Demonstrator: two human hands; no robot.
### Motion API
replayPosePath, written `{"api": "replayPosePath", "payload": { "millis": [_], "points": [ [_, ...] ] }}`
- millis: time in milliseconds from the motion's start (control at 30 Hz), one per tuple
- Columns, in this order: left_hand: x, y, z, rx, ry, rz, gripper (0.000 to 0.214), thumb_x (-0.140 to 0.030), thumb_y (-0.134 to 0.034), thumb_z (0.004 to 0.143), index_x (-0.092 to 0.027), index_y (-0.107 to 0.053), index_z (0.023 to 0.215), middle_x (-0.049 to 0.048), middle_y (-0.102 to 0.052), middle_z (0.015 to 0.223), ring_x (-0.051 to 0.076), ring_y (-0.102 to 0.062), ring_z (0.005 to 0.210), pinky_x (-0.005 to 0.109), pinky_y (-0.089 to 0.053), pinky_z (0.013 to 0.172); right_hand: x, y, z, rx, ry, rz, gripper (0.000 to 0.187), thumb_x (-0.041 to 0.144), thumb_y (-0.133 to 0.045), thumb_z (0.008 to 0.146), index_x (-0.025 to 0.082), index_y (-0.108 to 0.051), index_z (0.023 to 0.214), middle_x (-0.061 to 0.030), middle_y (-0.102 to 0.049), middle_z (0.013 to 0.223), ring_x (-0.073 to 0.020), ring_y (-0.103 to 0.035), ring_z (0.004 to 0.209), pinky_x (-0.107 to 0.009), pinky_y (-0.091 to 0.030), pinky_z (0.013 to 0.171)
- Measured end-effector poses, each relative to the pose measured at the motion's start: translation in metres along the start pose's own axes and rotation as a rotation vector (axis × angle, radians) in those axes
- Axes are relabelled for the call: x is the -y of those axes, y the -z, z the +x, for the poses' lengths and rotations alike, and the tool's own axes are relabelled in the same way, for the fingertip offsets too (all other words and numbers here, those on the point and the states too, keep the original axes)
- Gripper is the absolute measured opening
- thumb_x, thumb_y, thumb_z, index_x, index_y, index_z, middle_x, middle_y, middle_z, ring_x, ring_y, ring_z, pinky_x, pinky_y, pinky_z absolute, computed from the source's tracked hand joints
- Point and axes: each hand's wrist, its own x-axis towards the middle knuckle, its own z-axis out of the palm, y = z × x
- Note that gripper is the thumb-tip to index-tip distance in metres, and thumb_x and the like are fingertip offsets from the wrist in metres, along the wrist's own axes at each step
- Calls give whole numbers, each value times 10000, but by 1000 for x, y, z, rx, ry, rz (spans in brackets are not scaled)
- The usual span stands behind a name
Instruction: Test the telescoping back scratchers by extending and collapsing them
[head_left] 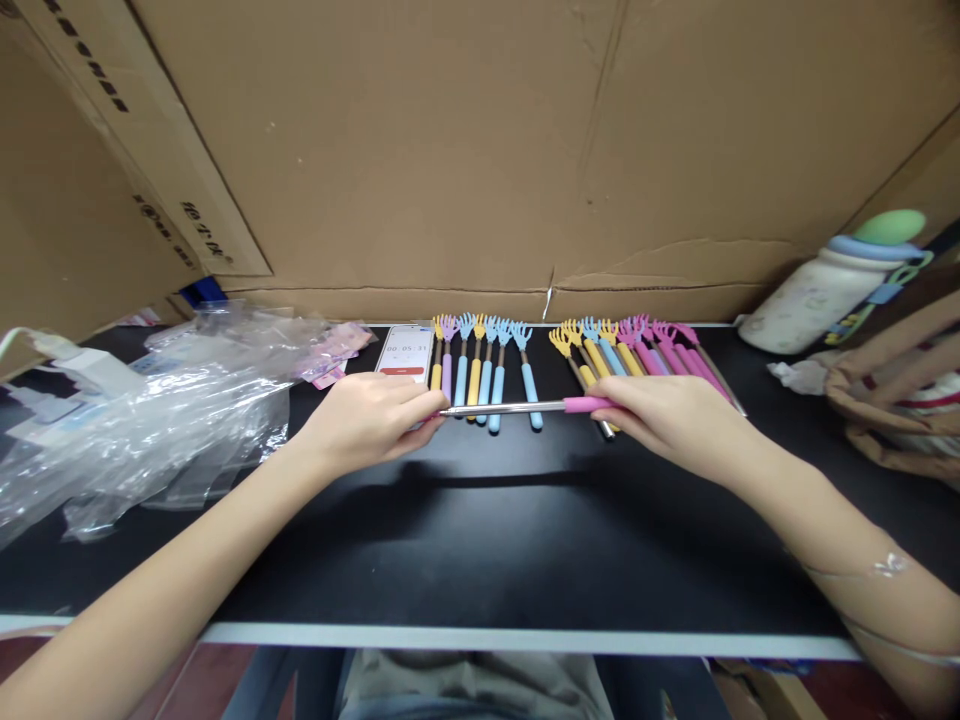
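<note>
Between my hands a telescopic back scratcher [517, 407] stretches level above the black table, its metal rod drawn out. My left hand [375, 418] is closed on the rod's left end, hiding whatever is there. Around the pink handle at the other end, my right hand [667, 420] is closed. Behind them lie two groups of back scratchers with small claw heads pointing away from me. The left group holds blue, yellow and purple back scratchers [484, 385]; the right group has yellow, blue and pink back scratchers [645, 350], partly covered by my right hand.
A phone [405, 350] showing a timer lies beside the left group. Crumpled clear plastic bags [180, 400] cover the table's left side. At the right stand a tilted white bottle [825, 290] and a brown bag [892, 380]. A cardboard wall [450, 150] closes off the back.
</note>
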Motion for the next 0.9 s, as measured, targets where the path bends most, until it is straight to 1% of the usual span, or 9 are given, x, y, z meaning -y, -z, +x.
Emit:
{"api": "replayPosePath", "payload": {
  "millis": [167, 300, 567, 900],
  "points": [
    [-1, 1, 1, -64, 10, 41, 162, -249, -461, 842, -211, -578, 736, -49, -653, 668, 92, -579, 584, 213, -337, 508, 4, -3, 1, 43, -10, 81, 365, 471, -307, 928, 217, -559, 857, 9, -623, 662, -110, -571, 572, -210, -298, 497],
    [-2, 1, 3, -90, -7, 45, 159, -241, -474, 837, -205, -563, 710, -52, -625, 623, 93, -561, 558, 218, -332, 497, 6, -6, 1, 84, -29, 79, 356, 470, -302, 928, 214, -534, 842, 12, -610, 642, -114, -556, 547, -213, -288, 490],
    [-6, 0, 2, -76, -31, 39, 162, -224, -455, 838, -201, -575, 732, -51, -603, 603, 98, -551, 550, 223, -323, 488, 11, -12, 2, 161, -35, 112, 375, 478, -265, 934, 220, -530, 874, 2, -622, 681, -128, -596, 613, -210, -319, 511],
    [-7, -2, 2, -60, -26, 11, 173, -226, -444, 837, -196, -580, 733, -45, -601, 595, 98, -548, 541, 224, -314, 479, 11, -16, 2, 170, -34, 115, 376, 479, -269, 933, 214, -526, 863, 2, -618, 668, -126, -588, 591, -211, -330, 516]
  ]
}}
